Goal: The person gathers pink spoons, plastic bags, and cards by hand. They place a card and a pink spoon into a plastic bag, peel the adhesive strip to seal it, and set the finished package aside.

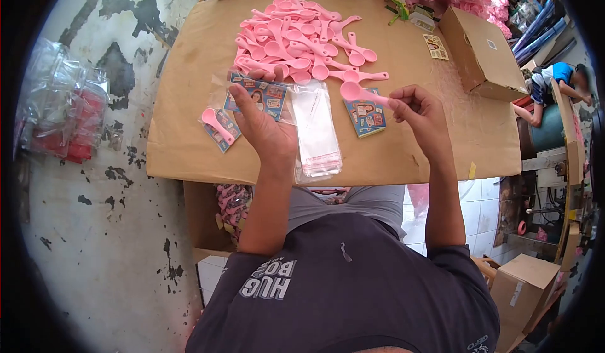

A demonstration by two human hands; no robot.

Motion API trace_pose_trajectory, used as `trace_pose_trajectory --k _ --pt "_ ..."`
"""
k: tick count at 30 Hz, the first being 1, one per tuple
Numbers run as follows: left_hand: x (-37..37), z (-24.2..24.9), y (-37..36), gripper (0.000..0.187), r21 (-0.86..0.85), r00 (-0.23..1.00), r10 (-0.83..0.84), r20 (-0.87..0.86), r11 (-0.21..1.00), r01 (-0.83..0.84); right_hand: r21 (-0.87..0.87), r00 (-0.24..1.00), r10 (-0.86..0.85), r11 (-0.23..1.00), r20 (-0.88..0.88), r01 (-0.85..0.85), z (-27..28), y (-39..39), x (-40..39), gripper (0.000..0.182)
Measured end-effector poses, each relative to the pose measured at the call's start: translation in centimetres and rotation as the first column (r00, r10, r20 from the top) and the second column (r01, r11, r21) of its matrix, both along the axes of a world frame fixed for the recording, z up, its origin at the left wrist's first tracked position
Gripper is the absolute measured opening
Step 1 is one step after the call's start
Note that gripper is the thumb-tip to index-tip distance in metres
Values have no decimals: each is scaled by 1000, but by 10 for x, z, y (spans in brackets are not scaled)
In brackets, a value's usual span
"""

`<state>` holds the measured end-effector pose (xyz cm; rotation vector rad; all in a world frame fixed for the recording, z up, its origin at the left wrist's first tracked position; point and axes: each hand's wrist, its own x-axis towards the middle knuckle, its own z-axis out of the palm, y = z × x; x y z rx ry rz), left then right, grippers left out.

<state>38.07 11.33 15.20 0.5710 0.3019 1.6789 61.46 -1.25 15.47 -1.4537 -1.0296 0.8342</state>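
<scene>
Dark shirt (353,284) of the person lies nearest to the camera, and the desk (183,95) stands beyond it. The right hand (423,106) pinches one pink spoon (362,93) by the end of its handle, with the bowl over a stack of printed cards (367,124); the left hand (271,129) holds a single card (258,99), with clear plastic (288,115) around it, between thumb and fingers. I judge that the spoon could turn or drop, because only fingertips hold it, and that the thin plastic could crease or tear if the bowl is pushed against it. Also, the clear bags (318,132) lie near to the front edge of the desk; being probably slippery, they could slide off if the left forearm (271,208) touches them. In the heap of spoons (280,35) some could roll away, since they lie loosely one over another. The desk has a brown covering, with a cardboard box (485,54) at its right side and, at the left, a second spoon (217,126) upon another card (233,128). The room shows a grey surface with flaked paint (94,227), white floor tiles (482,211) and another person (561,73) at far right.
</scene>
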Motion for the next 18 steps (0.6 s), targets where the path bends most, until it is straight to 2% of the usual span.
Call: trace_pose_trajectory --k 1,3,6,11,13,16,18 --pt "1 2 -1 50 7 1000 -4 -7 1000 4 7 1000 -4 1000 -7 4 2 -4 -5 18" --pt "4 6 -4 49 -18 999 -52 11 998 52 38 980 120 993 -159 -115 5 -10 -16 17" --pt "9 1 -5 48 17 998 -63 1 998 63 69 955 159 987 -252 -146 5 -16 -32 17" --pt "13 -4 -20 46 -43 981 -192 -30 981 191 145 945 138 985 -296 -98 2 -17 -59 17" --pt "17 -4 -26 45 -35 974 -226 -23 974 225 154 907 165 982 -387 -113 5 -18 -70 19" --pt "22 0 -36 47 -83 970 -227 83 969 234 208 878 211 969 -429 -131 4 -20 -83 22" --pt "22 -5 -40 47 -103 903 -387 188 906 410 211 903 190 971 -386 -114 1 -20 -89 23"
